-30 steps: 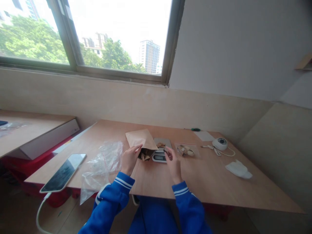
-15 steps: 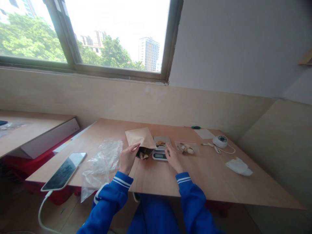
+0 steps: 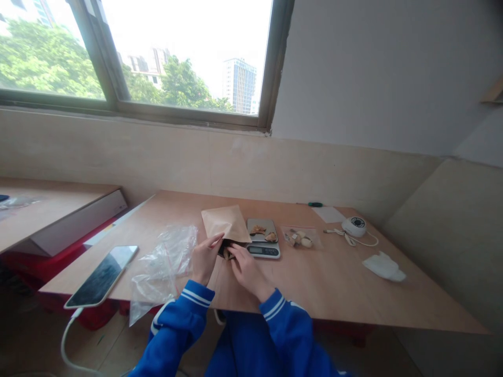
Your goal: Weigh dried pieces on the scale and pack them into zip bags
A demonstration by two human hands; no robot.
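A brown kraft paper bag (image 3: 226,222) lies on the table with its mouth toward me. My left hand (image 3: 205,259) grips the left edge of that mouth between thumb and fingers. Tan and dark dried pieces (image 3: 227,254) show in the opening. My right hand (image 3: 247,267) reaches to the mouth, fingers bent in among the pieces; its fingertips are partly hidden, and what they pinch is unclear. Just right of the bag stands a kitchen scale (image 3: 271,252), its display facing me. Two or so brown dried pieces (image 3: 258,230) rest on its metal plate.
Right of the scale lies a clear zip bag (image 3: 302,238) with pale pieces. Farther right are a white dome camera (image 3: 354,226) with cable, a crumpled tissue (image 3: 384,267), white paper (image 3: 329,214) and a green-handled screwdriver (image 3: 315,204). Clear plastic bags (image 3: 167,262) and a phone (image 3: 102,275) lie left.
My right hand has moved left from the scale to the paper bag's mouth. Another brown piece now shows on the right of the scale plate. My left hand still holds the bag.
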